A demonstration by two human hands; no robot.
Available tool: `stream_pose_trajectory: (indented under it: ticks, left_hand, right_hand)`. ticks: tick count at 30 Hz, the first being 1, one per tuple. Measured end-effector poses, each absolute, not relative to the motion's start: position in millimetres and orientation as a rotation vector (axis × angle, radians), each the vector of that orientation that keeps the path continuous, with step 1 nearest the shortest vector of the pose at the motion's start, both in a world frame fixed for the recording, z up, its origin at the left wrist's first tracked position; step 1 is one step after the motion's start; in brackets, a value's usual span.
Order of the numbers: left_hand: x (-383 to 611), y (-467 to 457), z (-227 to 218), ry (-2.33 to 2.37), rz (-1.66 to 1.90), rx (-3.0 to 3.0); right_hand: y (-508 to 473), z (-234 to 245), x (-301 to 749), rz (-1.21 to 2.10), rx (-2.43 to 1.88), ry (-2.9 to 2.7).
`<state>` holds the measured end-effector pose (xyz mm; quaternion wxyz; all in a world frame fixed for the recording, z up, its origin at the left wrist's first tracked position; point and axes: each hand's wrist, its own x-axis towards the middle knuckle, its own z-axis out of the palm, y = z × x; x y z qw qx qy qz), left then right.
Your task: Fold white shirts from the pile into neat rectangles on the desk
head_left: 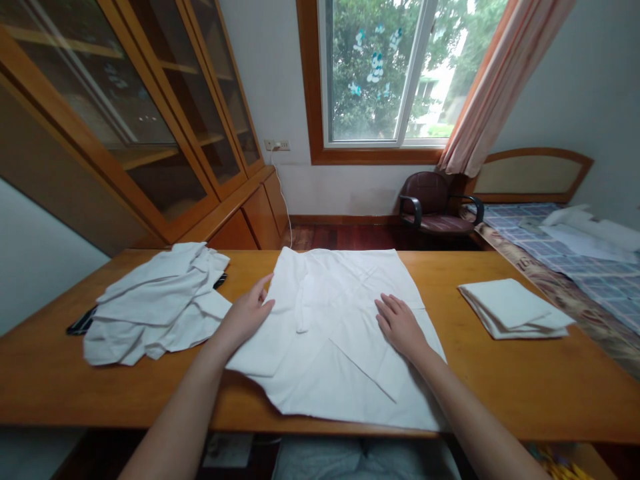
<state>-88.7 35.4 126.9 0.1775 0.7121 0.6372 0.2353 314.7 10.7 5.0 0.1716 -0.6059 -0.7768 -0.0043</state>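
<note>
A white garment (340,360), skirt-like in outline, lies spread on the wooden table in front of me. A short placket shows near its upper left part, and a slanting seam or fold edge runs across its lower middle. At its left edge rests my left hand (250,310), thumb apart from the fingers, with no cloth gripped that I can see. My right hand (399,325) lies flat on the right half of the garment, fingers stretched out. The far edge of the cloth reaches the table's far edge; its near edge lies close to my side.
A loose pile of white clothes (160,300) sits on the table (505,380) at left, with dark striped fabric beneath. At right lies a folded white cloth (515,307). Beyond are a glass-door cabinet (165,120), an office chair (435,203) and a bed (565,247).
</note>
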Motion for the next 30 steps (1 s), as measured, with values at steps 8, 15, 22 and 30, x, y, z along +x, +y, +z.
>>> stream_pose_trajectory:
  ticks: [8, 15, 22, 30]
  left_hand:
    - [-16, 48, 179, 1.53, 0.448, 2.383]
    - [71, 23, 176, 1.233, 0.359, 2.603]
    - [87, -21, 157, 0.714, 0.231, 2.521]
    - [47, -2, 101, 1.12, 0.404, 2.501]
  right_hand:
    - [10, 7, 310, -0.019, -1.723, -2.206]
    - [11, 6, 310, -0.01, -1.73, -2.217]
    - [15, 4, 318, 0.085, -1.648, -2.208]
    - [17, 9, 318, 0.436, -1.61, -1.727]
